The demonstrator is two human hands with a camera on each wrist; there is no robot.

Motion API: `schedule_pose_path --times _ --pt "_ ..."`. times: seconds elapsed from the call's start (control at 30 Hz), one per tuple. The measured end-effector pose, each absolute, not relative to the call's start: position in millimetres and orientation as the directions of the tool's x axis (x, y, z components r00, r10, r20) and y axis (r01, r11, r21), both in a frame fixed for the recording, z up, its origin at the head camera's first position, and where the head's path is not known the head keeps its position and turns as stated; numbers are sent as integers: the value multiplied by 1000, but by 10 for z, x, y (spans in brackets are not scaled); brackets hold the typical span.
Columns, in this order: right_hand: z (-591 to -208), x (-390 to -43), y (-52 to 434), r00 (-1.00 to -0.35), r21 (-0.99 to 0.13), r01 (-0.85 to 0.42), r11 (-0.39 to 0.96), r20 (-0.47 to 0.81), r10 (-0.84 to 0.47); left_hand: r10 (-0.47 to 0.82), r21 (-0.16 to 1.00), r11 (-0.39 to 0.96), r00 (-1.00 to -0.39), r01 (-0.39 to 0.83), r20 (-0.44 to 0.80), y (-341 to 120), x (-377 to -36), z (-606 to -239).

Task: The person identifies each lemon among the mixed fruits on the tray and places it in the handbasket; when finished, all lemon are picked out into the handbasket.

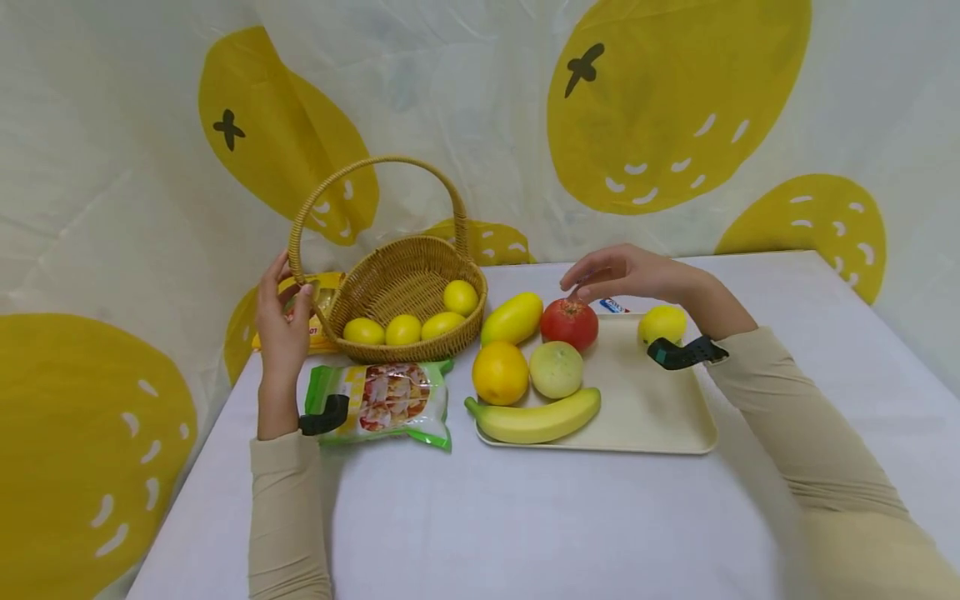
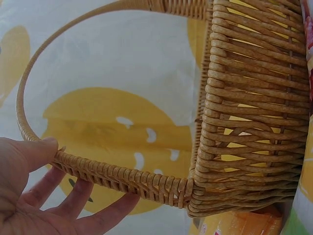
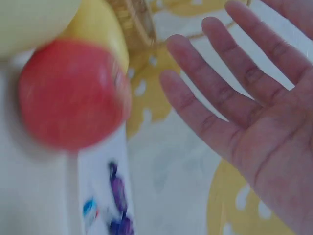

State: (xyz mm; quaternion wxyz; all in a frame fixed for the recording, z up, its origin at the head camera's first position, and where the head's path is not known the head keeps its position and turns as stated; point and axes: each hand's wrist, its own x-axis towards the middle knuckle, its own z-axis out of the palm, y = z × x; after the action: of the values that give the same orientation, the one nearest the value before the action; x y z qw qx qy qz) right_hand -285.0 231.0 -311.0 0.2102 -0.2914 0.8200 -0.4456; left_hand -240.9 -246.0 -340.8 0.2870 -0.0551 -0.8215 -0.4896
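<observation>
My left hand (image 1: 283, 321) holds the side of the tall handle (image 1: 378, 160) of a wicker basket (image 1: 405, 353), thumb on the near side and fingers behind it. Several lemons (image 1: 402, 330) lie in the basket, which leans with its opening toward me. My right hand (image 1: 630, 271) hovers just above a red pomegranate (image 1: 570, 326), its fingers extended and apart from the fruit in the right wrist view. The pomegranate sits at the back of a cream tray (image 1: 645, 408), beside a mango (image 1: 513, 318), an orange (image 1: 500, 373), a pale green round fruit (image 1: 557, 370) and a banana (image 1: 536, 418).
One lemon (image 1: 663, 324) lies at the tray's back right. A green-edged food packet (image 1: 390, 400) is in front of the basket, and a yellow packet (image 1: 324, 327) stands behind its left side. Small purple-wrapped pieces (image 3: 119, 196) lie behind the tray. A fruit-print curtain (image 1: 480, 100) hangs behind the table.
</observation>
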Motion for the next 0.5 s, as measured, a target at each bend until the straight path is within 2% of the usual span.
schedule_pose_path --times 0.13,0.33,0.5 --pt "-3224 -2807 2584 -787 -850 -256 461 -94 -610 -189 770 523 -832 364 522 -2451 -2400 -3397" --pt "-3433 -2787 2959 -778 -888 -254 383 -48 -626 -198 770 534 -834 349 515 -2448 -2399 -3389" --pt "-3532 -2774 3197 -836 -861 -193 470 -107 -538 -198 769 534 -832 351 518 -2443 -2387 -3385"
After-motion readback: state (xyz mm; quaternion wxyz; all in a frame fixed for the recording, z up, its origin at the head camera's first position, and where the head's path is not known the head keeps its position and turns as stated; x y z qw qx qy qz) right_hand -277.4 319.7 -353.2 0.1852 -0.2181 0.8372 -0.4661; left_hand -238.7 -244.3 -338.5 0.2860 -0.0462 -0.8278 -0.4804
